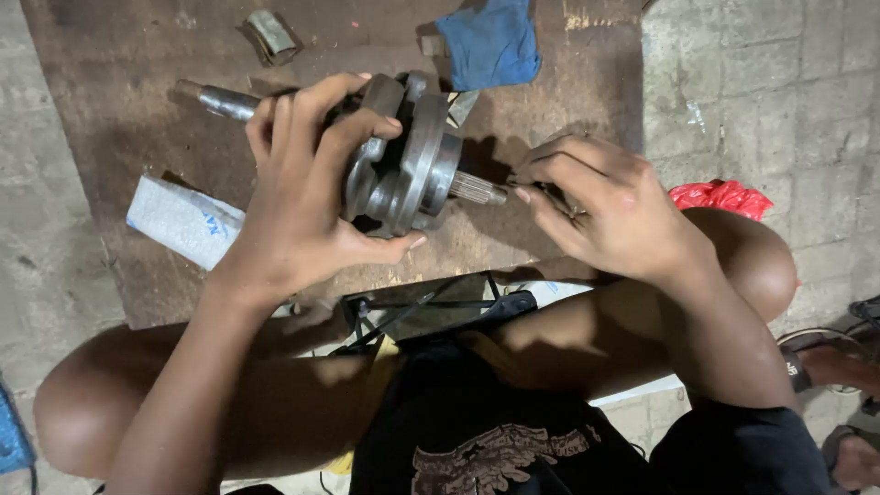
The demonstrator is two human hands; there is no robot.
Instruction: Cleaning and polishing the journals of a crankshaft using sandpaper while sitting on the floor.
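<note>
Crankshaft in hand, small part at its splined end

At far left a white packet (183, 220) lies on the brown board (119, 101). Our left hand (302, 211) closes around the grey crankshaft (408, 165), lifted above the board. Our right hand (610, 211) pinches something small at the splined tip; we cannot tell what. Nothing looks fitted yet

left hand (307, 197) gripping, right hand (600, 206) seemingly pinching

Board (137, 110) centre occupied by the crankshaft (403, 165), both hands closed around it. Far edge obstructed: blue cloth (490, 41), small metal scrap (270, 35). Left edge obstructed by white packet (183, 220). Bare passage remains across the far-left corner and along the right edge.
</note>
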